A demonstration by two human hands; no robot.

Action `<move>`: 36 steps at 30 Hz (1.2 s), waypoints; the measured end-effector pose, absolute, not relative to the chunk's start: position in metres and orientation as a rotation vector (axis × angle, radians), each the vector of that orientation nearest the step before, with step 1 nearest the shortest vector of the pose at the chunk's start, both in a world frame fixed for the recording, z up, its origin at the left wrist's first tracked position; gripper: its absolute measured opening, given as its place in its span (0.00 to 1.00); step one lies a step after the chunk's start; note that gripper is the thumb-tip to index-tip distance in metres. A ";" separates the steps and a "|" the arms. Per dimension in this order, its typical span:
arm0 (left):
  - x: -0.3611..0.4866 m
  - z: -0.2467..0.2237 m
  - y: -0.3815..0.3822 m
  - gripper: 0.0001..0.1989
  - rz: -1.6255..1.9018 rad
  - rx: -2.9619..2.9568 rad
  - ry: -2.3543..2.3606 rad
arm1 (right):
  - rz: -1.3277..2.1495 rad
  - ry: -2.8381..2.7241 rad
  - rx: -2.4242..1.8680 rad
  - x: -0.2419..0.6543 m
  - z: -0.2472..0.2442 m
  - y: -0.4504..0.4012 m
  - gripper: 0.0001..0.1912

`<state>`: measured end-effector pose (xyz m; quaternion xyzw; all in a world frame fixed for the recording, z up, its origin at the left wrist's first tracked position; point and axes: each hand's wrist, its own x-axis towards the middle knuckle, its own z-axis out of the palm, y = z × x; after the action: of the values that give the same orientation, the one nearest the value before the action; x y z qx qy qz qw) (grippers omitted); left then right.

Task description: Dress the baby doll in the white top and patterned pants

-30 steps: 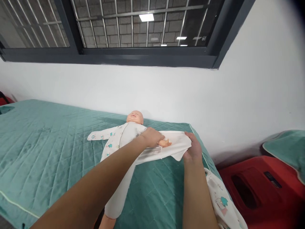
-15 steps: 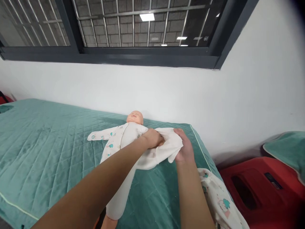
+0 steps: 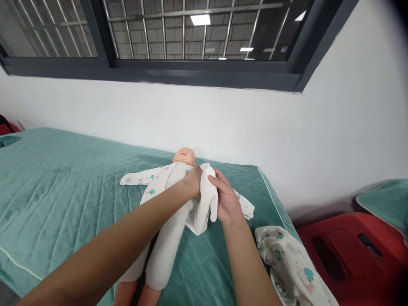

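A baby doll (image 3: 184,156) lies on its back on the green quilted bed, head toward the wall. It has a white undergarment, and a white jacket (image 3: 156,183) with green and pink prints; the jacket's left-hand sleeve is spread out on the bed. My left hand (image 3: 194,180) is at the doll's chest, closed on the jacket's cloth, its fingertips partly hidden. My right hand (image 3: 225,196) pinches the bunched white side of the jacket between thumb and fingers. The other printed sleeve (image 3: 245,205) sticks out beyond my right wrist.
Another printed white cloth (image 3: 288,261) lies crumpled at the bed's right edge. Beside the bed is a red plastic stool (image 3: 353,250) with green fabric (image 3: 385,202) behind it. The white wall and a barred window (image 3: 197,72) run along the back.
My right hand has moved left, closer to my left hand. The white cloth is now bunched upright between them, and the printed sleeve has come into view. The doll's legs show more.
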<state>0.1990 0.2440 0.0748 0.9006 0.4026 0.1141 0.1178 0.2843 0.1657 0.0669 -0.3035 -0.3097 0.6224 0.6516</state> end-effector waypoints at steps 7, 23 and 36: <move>0.135 0.094 0.242 0.09 0.423 2.714 1.238 | 1.467 -0.802 -0.631 0.273 0.063 0.164 0.19; 0.087 0.092 0.255 0.18 0.808 1.702 1.054 | 1.119 -1.503 -1.074 0.218 0.059 0.144 0.05; 0.124 0.081 0.275 0.04 0.751 2.237 1.562 | 0.232 -1.893 -1.474 0.204 0.061 0.129 0.07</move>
<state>0.1244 0.2746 0.0809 0.7809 0.5453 0.2622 0.1552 0.2042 0.1294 0.0608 -0.5711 -0.7334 0.0899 0.3577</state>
